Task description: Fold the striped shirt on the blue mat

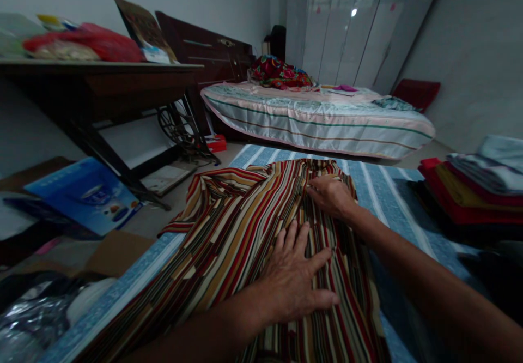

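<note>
A striped shirt point(229, 237) in red, tan, black and cream lies spread out, its collar end away from me and one short sleeve out to the left. My left hand point(296, 278) rests flat on the middle of it with the fingers spread. Farther up, near the collar, my right hand point(333, 197) has its fingers bent together, pinching the cloth along the front. Under the shirt is a blue surface with white stripes point(371, 188). The shirt's lower end runs out of view at the bottom.
A stack of folded clothes point(474, 188) sits on the right. Beyond is a bed point(318, 118) with a floral red bundle point(281, 72). To the left stand a treadle sewing-machine table point(122, 88) and a blue box point(87, 194); plastic wrapping point(36, 314) lies at the lower left.
</note>
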`<state>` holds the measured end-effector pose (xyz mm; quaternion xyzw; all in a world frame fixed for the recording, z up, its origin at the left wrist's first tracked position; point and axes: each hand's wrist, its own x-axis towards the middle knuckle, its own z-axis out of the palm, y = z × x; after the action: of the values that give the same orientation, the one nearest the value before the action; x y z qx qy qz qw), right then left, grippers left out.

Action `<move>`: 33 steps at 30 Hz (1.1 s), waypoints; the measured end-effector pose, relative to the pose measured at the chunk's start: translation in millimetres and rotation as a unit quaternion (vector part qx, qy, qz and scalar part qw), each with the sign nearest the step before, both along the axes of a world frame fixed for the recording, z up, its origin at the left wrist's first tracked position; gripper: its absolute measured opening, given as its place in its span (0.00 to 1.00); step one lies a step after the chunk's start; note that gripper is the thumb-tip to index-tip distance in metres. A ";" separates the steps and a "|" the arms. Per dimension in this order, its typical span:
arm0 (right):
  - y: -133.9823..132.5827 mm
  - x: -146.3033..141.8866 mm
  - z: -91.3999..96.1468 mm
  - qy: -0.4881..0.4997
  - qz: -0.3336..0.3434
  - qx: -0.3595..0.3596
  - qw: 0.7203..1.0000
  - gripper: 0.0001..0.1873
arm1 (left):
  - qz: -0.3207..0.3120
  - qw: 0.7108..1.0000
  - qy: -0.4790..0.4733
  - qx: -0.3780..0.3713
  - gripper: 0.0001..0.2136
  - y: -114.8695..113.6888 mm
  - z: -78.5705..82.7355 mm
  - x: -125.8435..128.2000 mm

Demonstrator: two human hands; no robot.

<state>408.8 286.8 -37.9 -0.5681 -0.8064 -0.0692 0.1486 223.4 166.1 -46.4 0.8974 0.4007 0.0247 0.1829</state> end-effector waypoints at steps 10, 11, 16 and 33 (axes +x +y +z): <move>-35.8 13.5 -3.0 0.068 -0.046 0.012 0.997 0.15 | -0.006 0.999 0.048 0.018 0.33 3.0 19.0 7.8; -41.1 12.1 -0.2 0.078 -0.022 0.006 0.997 0.15 | -0.016 0.998 0.044 0.033 0.32 0.3 20.8 8.2; -54.9 -2.6 -1.8 0.092 0.074 -0.054 0.991 0.13 | -0.080 0.994 -0.003 0.078 0.28 -34.1 29.4 9.9; -43.1 -3.3 -29.4 0.076 0.065 -0.080 0.992 0.27 | -0.158 0.968 0.154 0.117 0.16 -95.6 44.8 15.4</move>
<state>405.5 243.7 -67.3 -0.5280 -0.8311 0.0491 0.1678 238.8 70.5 -1.7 0.9575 0.2715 -0.0962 0.0139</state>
